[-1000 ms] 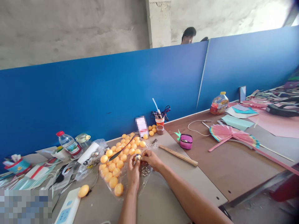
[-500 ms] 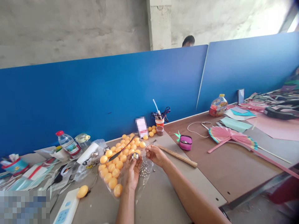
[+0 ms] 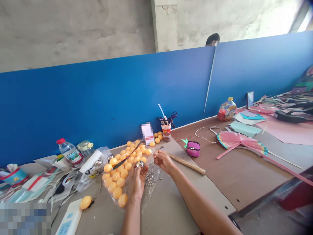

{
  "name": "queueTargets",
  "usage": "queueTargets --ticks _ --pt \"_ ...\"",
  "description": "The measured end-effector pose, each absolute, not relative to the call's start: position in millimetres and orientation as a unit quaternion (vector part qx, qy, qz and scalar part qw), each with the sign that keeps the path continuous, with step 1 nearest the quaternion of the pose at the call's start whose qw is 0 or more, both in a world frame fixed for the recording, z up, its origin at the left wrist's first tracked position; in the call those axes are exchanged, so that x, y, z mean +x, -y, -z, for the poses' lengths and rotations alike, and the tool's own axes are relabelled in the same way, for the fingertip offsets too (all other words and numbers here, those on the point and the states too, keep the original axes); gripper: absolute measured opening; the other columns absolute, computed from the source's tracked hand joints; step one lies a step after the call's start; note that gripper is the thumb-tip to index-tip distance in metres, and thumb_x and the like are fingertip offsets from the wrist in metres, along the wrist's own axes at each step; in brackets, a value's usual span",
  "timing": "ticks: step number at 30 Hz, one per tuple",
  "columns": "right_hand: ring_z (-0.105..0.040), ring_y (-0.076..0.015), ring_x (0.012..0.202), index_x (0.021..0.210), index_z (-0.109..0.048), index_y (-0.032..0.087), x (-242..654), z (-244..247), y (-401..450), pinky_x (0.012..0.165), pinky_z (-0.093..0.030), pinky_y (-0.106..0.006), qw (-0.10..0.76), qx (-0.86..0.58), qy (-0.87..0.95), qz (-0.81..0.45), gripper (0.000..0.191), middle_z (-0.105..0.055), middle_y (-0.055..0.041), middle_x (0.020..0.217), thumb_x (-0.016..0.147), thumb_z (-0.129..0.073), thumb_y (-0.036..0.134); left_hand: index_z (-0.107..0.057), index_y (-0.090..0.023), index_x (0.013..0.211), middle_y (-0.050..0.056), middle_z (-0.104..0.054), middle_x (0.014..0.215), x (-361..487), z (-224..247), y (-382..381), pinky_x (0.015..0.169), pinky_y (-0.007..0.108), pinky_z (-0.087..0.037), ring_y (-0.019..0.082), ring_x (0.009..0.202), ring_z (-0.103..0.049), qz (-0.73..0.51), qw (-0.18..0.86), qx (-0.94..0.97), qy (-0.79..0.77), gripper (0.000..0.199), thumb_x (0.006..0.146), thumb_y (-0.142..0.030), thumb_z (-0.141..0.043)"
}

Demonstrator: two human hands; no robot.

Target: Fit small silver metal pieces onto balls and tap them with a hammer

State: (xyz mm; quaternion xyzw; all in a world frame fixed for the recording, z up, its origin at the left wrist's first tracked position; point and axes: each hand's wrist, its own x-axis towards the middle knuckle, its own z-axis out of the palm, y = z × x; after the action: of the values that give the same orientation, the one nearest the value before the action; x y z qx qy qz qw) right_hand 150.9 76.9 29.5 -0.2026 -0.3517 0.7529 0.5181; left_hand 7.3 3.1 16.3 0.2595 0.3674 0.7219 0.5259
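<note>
My left hand (image 3: 139, 182) is closed round a small ball with a shiny silver surface (image 3: 140, 164), which it holds up between thumb and fingers. Just to the right, my right hand (image 3: 163, 161) is raised with thumb and fingertips pinched together; whatever is in that pinch is too small to make out. The two hands are apart. Under and behind them lies a clear plastic bag with many orange balls (image 3: 120, 181). Small silver beads (image 3: 150, 179) are heaped on the plastic between my hands. A dark narrow strip (image 3: 126, 159) lies across the orange balls.
A wooden stick (image 3: 188, 164) lies right of my right hand, near a purple pouch (image 3: 193, 149). A cup of tools (image 3: 166, 128) stands by the blue partition (image 3: 97, 107). Left are a bottle (image 3: 70, 151), a power strip (image 3: 69, 217) and clutter. A pink fan (image 3: 239, 142) lies right.
The ball in my left hand shows its silver side now, where a yellow patch showed before. My hands stay nearly in place. Behind the partition, a person's head has shifted right.
</note>
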Motion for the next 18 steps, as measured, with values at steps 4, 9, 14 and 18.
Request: queueTargets --ticks 4,9,14,18 --pt "-0.043 -0.0077 0.051 0.072 -0.062 0.017 141.6 -23.7 -72.1 0.054 -0.033 -0.024 0.502 -0.224 0.418 -0.723 0.022 -0.055 0.0036 0.063 0.061 -0.076 0.028 -0.063 -0.023 0.099 0.006 -0.072 0.093 7.9 -19.5 -2.1 0.076 0.034 -0.054 0.017 0.073 -0.067 -0.717 0.529 0.262 -0.371 0.029 0.073 -0.032 -0.074" --pt "-0.055 -0.0139 0.074 0.085 -0.067 0.019 131.2 -24.5 -62.2 0.071 -0.042 -0.027 0.501 -0.217 0.49 -0.679 0.026 -0.064 0.0007 0.081 0.063 -0.075 0.027 -0.064 -0.022 0.099 0.002 -0.072 0.092 9.8 -24.7 0.0 0.077 0.031 -0.051 0.016 0.077 -0.067 -0.712 0.531 0.275 -0.367 0.032 0.071 -0.031 -0.076" --pt "-0.057 -0.0165 0.076 0.09 -0.067 0.019 124.5 -23.9 -57.4 0.074 -0.044 -0.03 0.469 -0.209 0.503 -0.695 0.03 -0.066 -0.0008 0.081 0.063 -0.077 0.029 -0.063 -0.022 0.101 0.003 -0.072 0.097 10.9 -25.2 0.3 0.082 0.033 -0.049 0.018 0.087 -0.067 -0.714 0.532 0.273 -0.364 0.038 0.067 -0.029 -0.079" --pt "-0.058 -0.0163 0.078 0.092 -0.067 0.019 123.3 -21.3 -58.2 0.076 -0.044 -0.03 0.476 -0.211 0.499 -0.693 0.033 -0.067 -0.0009 0.085 0.062 -0.077 0.026 -0.064 -0.022 0.103 0.002 -0.072 0.098 9.9 -24.7 1.1 0.083 0.032 -0.049 0.017 0.087 -0.067 -0.709 0.551 0.266 -0.35 0.037 0.069 -0.027 -0.078"
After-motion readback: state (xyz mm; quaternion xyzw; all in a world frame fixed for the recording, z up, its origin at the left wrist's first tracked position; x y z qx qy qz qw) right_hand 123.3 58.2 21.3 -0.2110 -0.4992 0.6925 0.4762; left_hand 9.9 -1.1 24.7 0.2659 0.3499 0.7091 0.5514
